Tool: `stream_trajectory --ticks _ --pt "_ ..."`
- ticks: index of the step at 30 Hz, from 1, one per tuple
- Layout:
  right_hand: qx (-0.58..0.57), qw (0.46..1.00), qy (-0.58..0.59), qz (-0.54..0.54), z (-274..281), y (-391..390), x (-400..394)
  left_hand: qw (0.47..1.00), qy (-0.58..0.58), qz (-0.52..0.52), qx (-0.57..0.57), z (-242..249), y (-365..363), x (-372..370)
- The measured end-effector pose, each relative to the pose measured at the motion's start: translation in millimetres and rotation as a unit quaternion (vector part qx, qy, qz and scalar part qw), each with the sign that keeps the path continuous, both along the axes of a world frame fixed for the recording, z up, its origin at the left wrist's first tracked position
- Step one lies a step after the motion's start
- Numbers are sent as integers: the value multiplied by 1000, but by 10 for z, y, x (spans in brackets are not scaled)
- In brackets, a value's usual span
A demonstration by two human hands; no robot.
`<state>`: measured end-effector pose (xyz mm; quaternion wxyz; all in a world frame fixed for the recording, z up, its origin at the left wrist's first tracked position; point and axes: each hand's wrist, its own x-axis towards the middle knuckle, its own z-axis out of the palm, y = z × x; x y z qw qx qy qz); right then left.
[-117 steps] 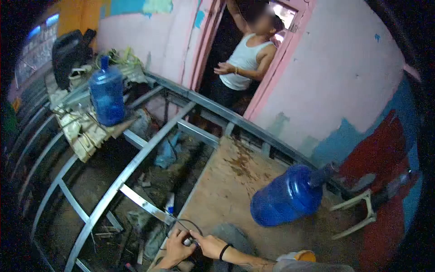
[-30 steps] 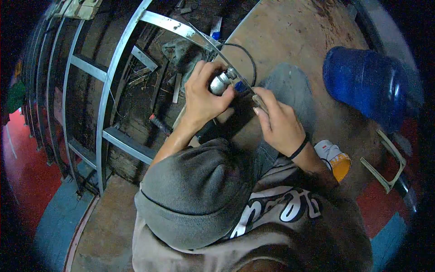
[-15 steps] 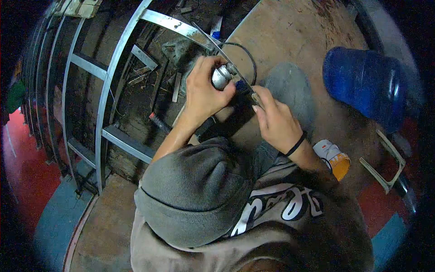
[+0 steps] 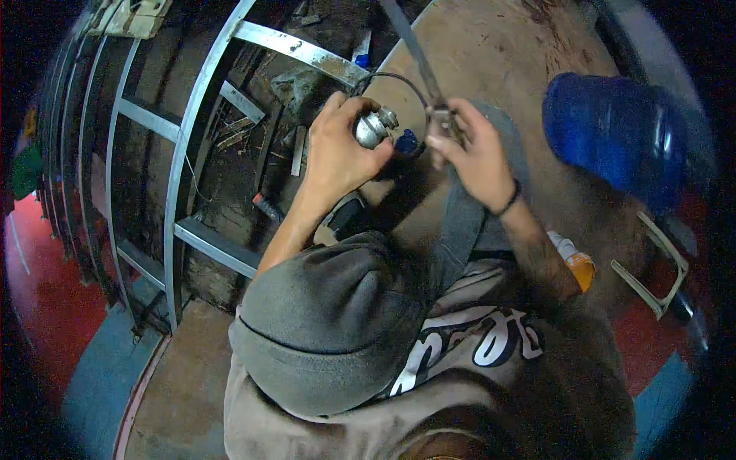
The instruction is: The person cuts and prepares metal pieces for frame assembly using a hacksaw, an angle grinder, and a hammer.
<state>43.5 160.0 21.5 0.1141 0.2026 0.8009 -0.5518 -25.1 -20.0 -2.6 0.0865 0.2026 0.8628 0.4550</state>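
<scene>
Grasping a metal tool head [image 4: 371, 131] in the left hand [image 4: 337, 149], clutching what looks like a long knife [image 4: 419, 63] in the right hand [image 4: 477, 157].

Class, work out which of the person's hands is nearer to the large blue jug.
Right. The right hand, gripping a long metal tool, is left of the jug and apart from it; the left hand, around a rounded silver part, is farther left.

Left hand [image 4: 337, 149] curls round; right hand [image 4: 477, 153] grips, blurred.
</scene>
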Motion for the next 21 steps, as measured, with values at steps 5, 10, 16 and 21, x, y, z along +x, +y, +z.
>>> stream_trajectory --ticks 5,10,16,21 --pt "-177 983 28 33 -256 -41 -295 999 -20 -36 -6 44 -7 27" --pt "-216 972 11 86 -211 -114 -351 996 -76 11 36 84 -76 74" --pt "-126 983 65 119 -300 -109 -392 997 -67 13 29 33 -66 68" --pt "-105 985 -55 124 -412 -101 -398 998 -35 -13 46 10 -65 69"
